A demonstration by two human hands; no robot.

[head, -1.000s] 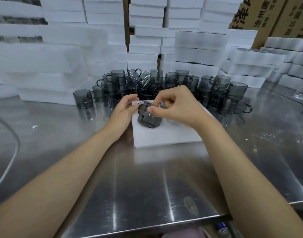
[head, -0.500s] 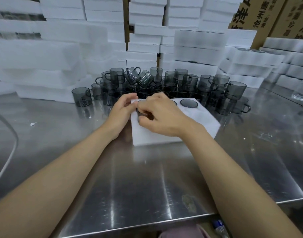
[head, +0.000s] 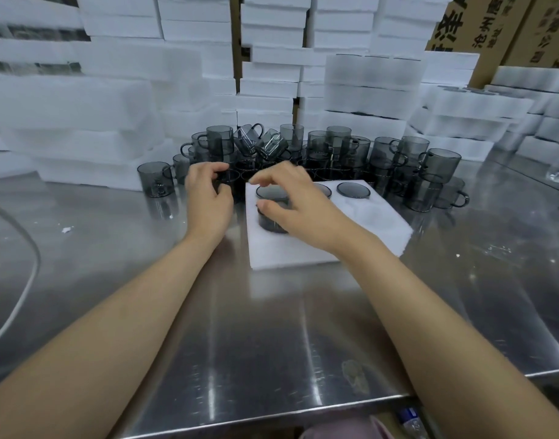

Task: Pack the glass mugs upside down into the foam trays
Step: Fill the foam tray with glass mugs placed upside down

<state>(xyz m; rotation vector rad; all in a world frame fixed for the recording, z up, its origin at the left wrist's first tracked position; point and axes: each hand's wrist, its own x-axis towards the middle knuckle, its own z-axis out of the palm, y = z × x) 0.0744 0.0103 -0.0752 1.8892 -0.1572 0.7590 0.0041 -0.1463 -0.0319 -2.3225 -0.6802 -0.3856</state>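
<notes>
Two hands have split since half a second ago: the left hand has slid off the foam tray toward the loose mugs at the back of the table, fingers curled and part spread, closed on nothing I can make out. The right hand has lifted its palm, so the upside-down mug it covered now shows, base up, standing in the tray's near left pocket but not fully sunk. Right fingers arch spread over the base, thumb against the mug's near wall, fingertips at or just above the far rim; blur hides whether they grip. Another inverted mug base sits flush in the far right pocket. White foam stacks wall the back.
</notes>
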